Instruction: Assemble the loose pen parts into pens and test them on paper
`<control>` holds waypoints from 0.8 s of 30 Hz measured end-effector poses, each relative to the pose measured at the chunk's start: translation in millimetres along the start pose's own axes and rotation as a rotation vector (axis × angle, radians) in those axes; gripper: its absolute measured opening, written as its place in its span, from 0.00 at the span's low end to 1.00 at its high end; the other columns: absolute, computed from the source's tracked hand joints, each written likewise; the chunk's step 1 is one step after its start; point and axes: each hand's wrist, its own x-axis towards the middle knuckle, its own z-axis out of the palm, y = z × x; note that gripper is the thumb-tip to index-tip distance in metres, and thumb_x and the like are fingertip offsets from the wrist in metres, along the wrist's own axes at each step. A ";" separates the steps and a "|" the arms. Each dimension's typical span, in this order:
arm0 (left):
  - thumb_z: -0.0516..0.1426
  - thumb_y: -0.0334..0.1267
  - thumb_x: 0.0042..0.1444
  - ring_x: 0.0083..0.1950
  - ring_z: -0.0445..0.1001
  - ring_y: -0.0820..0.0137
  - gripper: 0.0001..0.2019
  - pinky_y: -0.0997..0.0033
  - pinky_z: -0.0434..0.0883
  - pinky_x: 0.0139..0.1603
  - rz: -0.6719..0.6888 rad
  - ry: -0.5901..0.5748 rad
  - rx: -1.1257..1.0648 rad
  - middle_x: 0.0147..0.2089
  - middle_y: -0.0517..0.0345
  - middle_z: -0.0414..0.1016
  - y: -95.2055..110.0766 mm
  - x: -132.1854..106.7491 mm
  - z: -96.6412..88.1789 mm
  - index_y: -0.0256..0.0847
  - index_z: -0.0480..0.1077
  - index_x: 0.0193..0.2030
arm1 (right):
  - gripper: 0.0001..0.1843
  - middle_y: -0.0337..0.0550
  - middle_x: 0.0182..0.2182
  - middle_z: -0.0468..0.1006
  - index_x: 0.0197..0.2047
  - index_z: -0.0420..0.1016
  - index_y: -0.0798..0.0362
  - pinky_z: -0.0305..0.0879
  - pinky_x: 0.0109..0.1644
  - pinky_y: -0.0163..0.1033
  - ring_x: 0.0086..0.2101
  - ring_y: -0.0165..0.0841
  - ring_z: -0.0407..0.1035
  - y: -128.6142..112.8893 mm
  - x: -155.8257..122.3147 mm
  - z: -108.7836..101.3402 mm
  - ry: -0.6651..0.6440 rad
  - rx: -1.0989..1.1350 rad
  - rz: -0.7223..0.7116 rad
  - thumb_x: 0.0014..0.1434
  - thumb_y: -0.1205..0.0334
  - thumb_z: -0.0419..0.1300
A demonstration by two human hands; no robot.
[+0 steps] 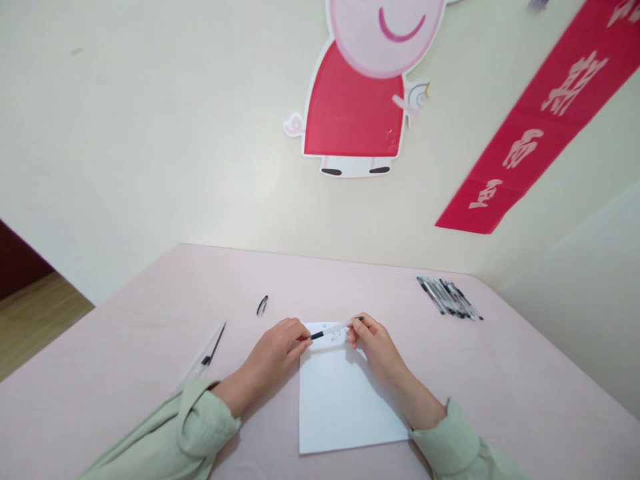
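Note:
Both my hands hold one pen [331,330] level above the top edge of a white sheet of paper [343,407]. My left hand [277,353] pinches the pen's black tip end with closed fingers. My right hand [373,340] grips the other end, fingers closed round it. The pen has a clear barrel. A few small scribbles show on the paper just under the pen. The paper lies flat on the pink table [150,373] in front of me.
A black pen cap [263,305] lies beyond my left hand. A clear pen barrel and a thin black refill [210,353] lie at the left. Several pens [449,297] are bunched at the far right. The wall carries a cartoon pig sticker [360,93] and a red banner [540,113].

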 end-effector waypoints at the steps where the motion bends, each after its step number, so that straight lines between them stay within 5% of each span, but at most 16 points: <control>1: 0.52 0.35 0.62 0.39 0.70 0.65 0.07 0.68 0.66 0.40 -0.006 -0.011 -0.009 0.35 0.54 0.73 2.4 -0.3 2.2 0.40 0.69 0.34 | 0.18 0.37 0.23 0.70 0.34 0.71 0.52 0.60 0.33 0.37 0.24 0.29 0.63 -0.6 -1.8 3.5 -0.017 0.041 0.010 0.58 0.45 0.58; 3: 0.53 0.35 0.61 0.40 0.71 0.65 0.06 0.68 0.66 0.41 0.008 -0.038 -0.033 0.36 0.54 0.74 6.8 -1.9 7.7 0.40 0.69 0.35 | 0.18 0.38 0.24 0.71 0.38 0.72 0.52 0.61 0.33 0.37 0.25 0.30 0.64 -2.9 -6.6 11.7 -0.110 0.076 0.027 0.57 0.45 0.59; 7: 0.55 0.38 0.60 0.42 0.71 0.65 0.05 0.67 0.66 0.43 0.050 -0.079 -0.073 0.37 0.55 0.74 12.8 -6.9 17.0 0.41 0.70 0.36 | 0.16 0.36 0.22 0.71 0.30 0.70 0.52 0.61 0.34 0.36 0.26 0.29 0.65 -7.2 -13.9 24.6 -0.258 0.019 0.032 0.54 0.48 0.63; 14: 0.54 0.36 0.60 0.45 0.70 0.62 0.05 0.62 0.67 0.47 -0.087 0.039 -0.005 0.42 0.52 0.73 10.9 -7.8 14.8 0.40 0.70 0.39 | 0.15 0.36 0.20 0.73 0.32 0.71 0.53 0.58 0.28 0.33 0.21 0.27 0.63 5.2 0.8 12.7 0.074 0.179 0.088 0.55 0.48 0.61; 17: 0.53 0.33 0.59 0.48 0.69 0.59 0.09 0.57 0.66 0.49 -0.183 0.120 0.060 0.46 0.49 0.71 4.1 -6.6 14.5 0.39 0.71 0.45 | 0.16 0.39 0.23 0.76 0.34 0.73 0.53 0.59 0.29 0.34 0.21 0.27 0.63 9.4 4.6 8.2 0.089 0.187 0.072 0.56 0.47 0.59; 24: 0.55 0.32 0.59 0.49 0.70 0.60 0.11 0.57 0.65 0.52 -0.161 0.043 0.000 0.45 0.51 0.74 -5.0 -3.9 18.2 0.40 0.74 0.46 | 0.16 0.42 0.29 0.77 0.36 0.76 0.53 0.60 0.30 0.35 0.22 0.27 0.63 3.4 3.5 7.0 0.044 0.000 0.032 0.57 0.49 0.58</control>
